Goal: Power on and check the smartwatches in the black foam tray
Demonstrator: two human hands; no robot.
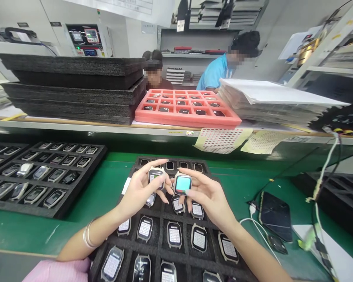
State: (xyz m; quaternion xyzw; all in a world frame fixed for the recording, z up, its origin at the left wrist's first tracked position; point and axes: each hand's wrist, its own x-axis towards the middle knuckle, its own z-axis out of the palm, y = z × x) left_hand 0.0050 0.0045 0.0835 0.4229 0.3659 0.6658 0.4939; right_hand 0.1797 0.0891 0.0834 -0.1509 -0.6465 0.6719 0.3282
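My left hand [148, 184] grips a strapless smartwatch [155, 176] by its edges, the thumb lying over its lit screen. Close beside it, my right hand [202, 190] holds a second smartwatch [182, 184] whose screen glows turquoise with a red strip at the bottom; the thumb touches its lower corner. Both are raised over a black foam tray [157, 213] with square compartments. Many of the watches in that tray show white list screens, such as this smartwatch [174, 235]. My hands cover part of the tray's upper rows.
More watch trays [54, 213] lie at left on the green table [114, 162]. A phone [275, 215] and white cables [254, 225] lie at right. On the shelf are stacked black foam [73, 98], a pink tray [188, 119] and stacked sheets [270, 94]. Two people are beyond.
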